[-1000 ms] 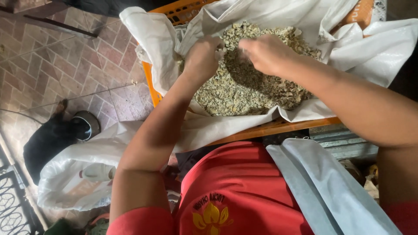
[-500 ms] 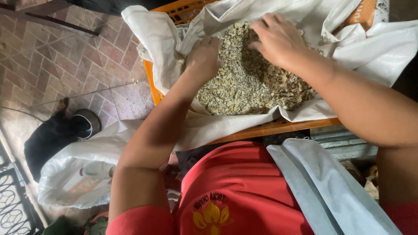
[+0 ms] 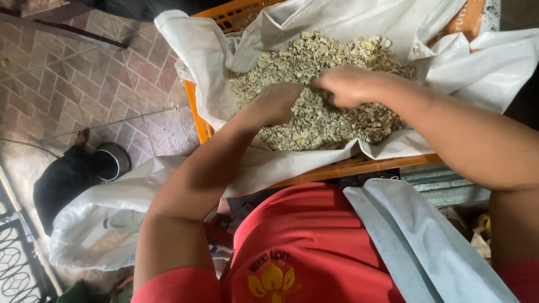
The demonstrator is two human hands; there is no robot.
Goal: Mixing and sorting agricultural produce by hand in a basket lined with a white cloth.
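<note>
An orange plastic crate (image 3: pixel 337 168) is lined with white woven sacking (image 3: pixel 202 62) and holds a heap of pale dried flakes (image 3: pixel 314 62). My left hand (image 3: pixel 275 104) rests in the near left part of the heap, fingers curled into the flakes. My right hand (image 3: pixel 348 85) is just to its right, fingers bunched over the flakes near the middle. The two hands nearly touch. Whether either hand holds any flakes is hidden by the fingers.
A white sack (image 3: pixel 101 219) lies on the brick-tiled floor (image 3: pixel 84 78) at the lower left, beside a dark bundle and a metal bowl (image 3: pixel 112 160). A grey-white cloth (image 3: pixel 415 247) lies over my red shirt (image 3: pixel 303 247). Black metal railing (image 3: pixel 17 264) stands at the far left.
My right hand has come back from the far side of the heap toward the middle. My left hand has shifted slightly nearer, and the two hands are closer together.
</note>
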